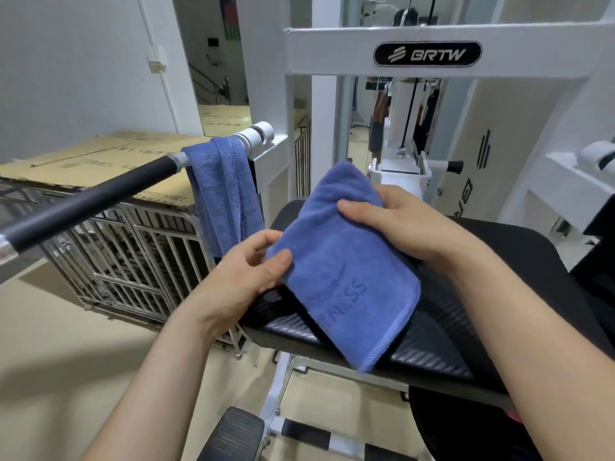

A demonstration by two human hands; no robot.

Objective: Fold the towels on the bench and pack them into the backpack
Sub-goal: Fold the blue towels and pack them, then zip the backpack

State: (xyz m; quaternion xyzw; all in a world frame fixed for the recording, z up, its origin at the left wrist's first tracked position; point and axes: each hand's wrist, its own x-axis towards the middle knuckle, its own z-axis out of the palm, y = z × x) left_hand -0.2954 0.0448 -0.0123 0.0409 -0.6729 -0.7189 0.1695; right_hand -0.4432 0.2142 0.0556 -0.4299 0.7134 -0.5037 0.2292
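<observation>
Blue towel (346, 267), folded into a rectangle, is held slantwise over the black padded desk (499, 254), its lower corner past the front edge. Left hand (246, 271) pinches its left edge between thumb and fingers; right hand (399, 224) clasps the top right. Second blue towel (223, 191) hangs over the machine's bar (100, 197), off to the left.

Likely a gym, weight machine (332, 51), padded bench (506, 257)

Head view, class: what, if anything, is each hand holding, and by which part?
Both hold the folded blue towel: left hand pinches its left edge, right hand grips its upper right edge.
</observation>
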